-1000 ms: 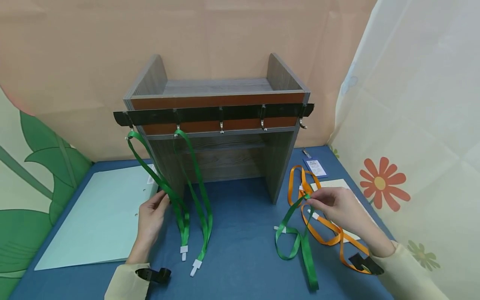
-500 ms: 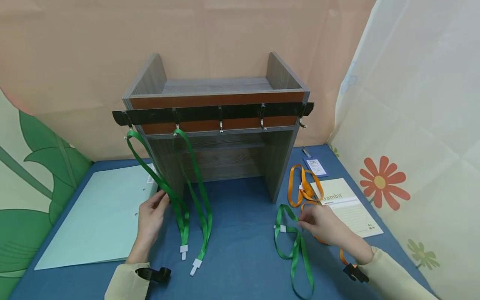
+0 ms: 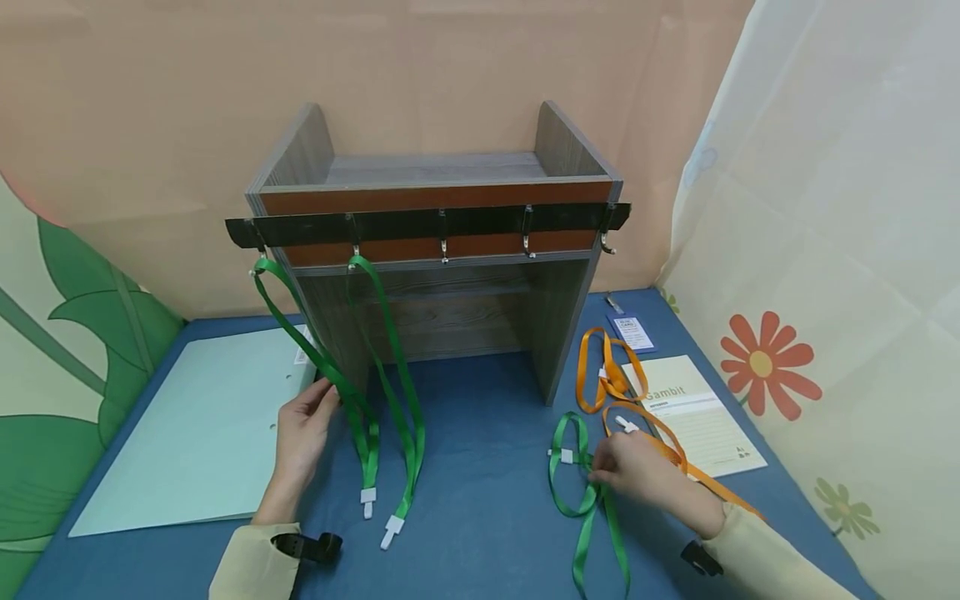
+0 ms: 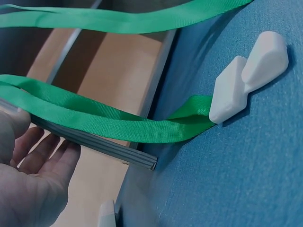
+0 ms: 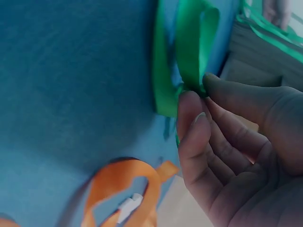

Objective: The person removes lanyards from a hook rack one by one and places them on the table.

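Observation:
My right hand (image 3: 645,475) pinches a green lanyard (image 5: 191,42) between thumb and fingertips, low over the table at the right. Part of its loop spreads to the left of the fingers, with a white clip (image 3: 567,456) on it. My left hand (image 3: 303,429) holds the front edge of the grey shelf's side panel (image 4: 99,143), its thumb on one side and fingers on the other. Two more green lanyards hang from hooks: the left one (image 3: 330,367) passes right by the left fingertips, and the other (image 3: 405,392) hangs beside it. Both end in white clips (image 4: 229,90).
A black rail (image 3: 480,220) with several hooks runs across the grey shelf (image 3: 435,171). Orange lanyards (image 3: 617,379), a notepad (image 3: 697,417) and a blue badge (image 3: 632,333) lie at the right. A pale green folder (image 3: 195,433) lies on the left of the blue table (image 3: 465,500).
My right hand has moved left and toward the front, shifting its grip along the green lanyard, whose loop now lies lower. The orange lanyard and notepad are more uncovered. My left hand stays put.

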The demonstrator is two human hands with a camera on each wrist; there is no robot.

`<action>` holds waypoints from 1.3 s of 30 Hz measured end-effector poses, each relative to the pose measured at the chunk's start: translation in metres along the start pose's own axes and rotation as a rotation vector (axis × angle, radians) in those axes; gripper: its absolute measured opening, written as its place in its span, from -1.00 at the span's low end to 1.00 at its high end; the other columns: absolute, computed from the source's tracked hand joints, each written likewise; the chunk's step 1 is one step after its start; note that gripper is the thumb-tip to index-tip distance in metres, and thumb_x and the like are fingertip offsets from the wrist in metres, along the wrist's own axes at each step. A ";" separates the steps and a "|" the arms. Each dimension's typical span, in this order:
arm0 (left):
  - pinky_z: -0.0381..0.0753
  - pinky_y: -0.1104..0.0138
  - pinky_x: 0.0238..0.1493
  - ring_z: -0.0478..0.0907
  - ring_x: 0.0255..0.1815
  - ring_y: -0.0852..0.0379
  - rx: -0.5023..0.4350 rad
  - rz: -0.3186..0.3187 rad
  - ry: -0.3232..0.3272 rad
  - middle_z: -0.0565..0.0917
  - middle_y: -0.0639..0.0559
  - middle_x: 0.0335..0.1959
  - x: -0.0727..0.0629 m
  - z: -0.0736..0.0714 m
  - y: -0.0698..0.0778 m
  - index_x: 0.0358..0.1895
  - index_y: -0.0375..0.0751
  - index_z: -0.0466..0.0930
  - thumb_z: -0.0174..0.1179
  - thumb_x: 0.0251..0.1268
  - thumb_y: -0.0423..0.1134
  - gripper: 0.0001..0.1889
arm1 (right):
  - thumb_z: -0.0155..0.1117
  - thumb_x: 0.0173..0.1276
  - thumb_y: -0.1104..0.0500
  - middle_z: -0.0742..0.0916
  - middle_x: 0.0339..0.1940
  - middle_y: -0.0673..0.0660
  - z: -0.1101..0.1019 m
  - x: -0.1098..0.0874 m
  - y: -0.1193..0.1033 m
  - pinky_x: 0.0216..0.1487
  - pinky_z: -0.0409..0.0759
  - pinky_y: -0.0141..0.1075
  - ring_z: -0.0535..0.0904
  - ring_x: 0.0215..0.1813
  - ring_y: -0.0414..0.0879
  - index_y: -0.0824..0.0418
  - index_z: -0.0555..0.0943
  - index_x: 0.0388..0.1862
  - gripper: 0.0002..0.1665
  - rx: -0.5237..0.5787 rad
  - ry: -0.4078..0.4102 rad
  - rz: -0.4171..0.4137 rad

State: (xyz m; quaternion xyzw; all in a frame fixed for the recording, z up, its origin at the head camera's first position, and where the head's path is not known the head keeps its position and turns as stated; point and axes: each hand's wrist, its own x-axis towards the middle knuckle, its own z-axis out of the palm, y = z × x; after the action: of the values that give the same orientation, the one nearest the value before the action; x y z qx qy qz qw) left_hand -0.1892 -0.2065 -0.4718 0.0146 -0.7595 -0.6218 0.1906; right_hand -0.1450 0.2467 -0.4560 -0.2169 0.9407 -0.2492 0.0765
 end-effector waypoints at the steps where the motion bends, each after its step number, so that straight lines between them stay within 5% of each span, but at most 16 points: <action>1: 0.52 0.50 -0.14 0.58 -0.17 0.24 0.007 -0.002 0.002 0.68 0.06 -0.13 0.000 0.000 0.000 0.11 -0.29 0.60 0.13 0.41 -0.18 -0.66 | 0.50 0.09 0.23 0.59 -0.64 -0.18 0.002 0.000 0.001 -0.59 0.46 -0.38 0.45 -0.59 -0.34 0.08 0.63 -0.56 -0.82 0.005 -0.009 0.000; 11: 0.53 0.49 -0.16 0.59 -0.18 0.24 0.019 0.001 0.005 0.69 0.01 -0.13 0.000 0.002 0.001 0.11 -0.27 0.61 0.15 0.39 -0.16 -0.66 | 0.54 0.06 0.11 0.54 -0.68 -0.20 0.006 0.001 0.006 -0.62 0.44 -0.37 0.42 -0.62 -0.30 0.02 0.61 -0.60 -0.78 0.011 -0.027 0.023; 17: 0.53 0.49 -0.15 0.58 -0.17 0.24 0.025 -0.007 0.002 0.68 0.00 -0.12 0.000 0.001 0.002 0.12 -0.26 0.61 0.14 0.40 -0.15 -0.65 | 0.55 0.03 0.06 0.54 -0.70 -0.22 -0.010 0.004 -0.001 -0.61 0.42 -0.36 0.41 -0.61 -0.27 0.01 0.64 -0.61 -0.78 -0.027 0.017 0.061; 26: 0.52 0.49 -0.14 0.58 -0.17 0.23 0.015 -0.010 0.005 0.68 -0.01 -0.10 0.000 0.001 0.001 0.12 -0.27 0.60 0.14 0.40 -0.16 -0.65 | 0.48 0.14 0.10 0.61 -0.65 -0.20 -0.031 0.012 -0.011 -0.57 0.46 -0.38 0.44 -0.57 -0.30 0.04 0.70 -0.54 -0.87 -0.032 0.060 -0.002; 39: 0.52 0.53 -0.16 0.58 -0.20 0.31 0.014 -0.007 -0.007 0.67 0.07 -0.13 -0.001 0.000 0.007 0.13 -0.31 0.59 0.13 0.41 -0.23 -0.67 | 0.34 0.29 -0.01 0.68 -0.43 -0.19 -0.055 0.045 -0.086 -0.37 0.57 -0.38 0.56 -0.41 -0.33 0.07 0.71 -0.25 -0.81 0.093 0.051 -0.175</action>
State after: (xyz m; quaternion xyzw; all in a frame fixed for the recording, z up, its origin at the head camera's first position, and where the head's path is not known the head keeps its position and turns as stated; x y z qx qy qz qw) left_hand -0.1871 -0.2051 -0.4657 0.0166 -0.7643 -0.6173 0.1857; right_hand -0.1675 0.1833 -0.3666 -0.2881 0.9073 -0.3035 0.0405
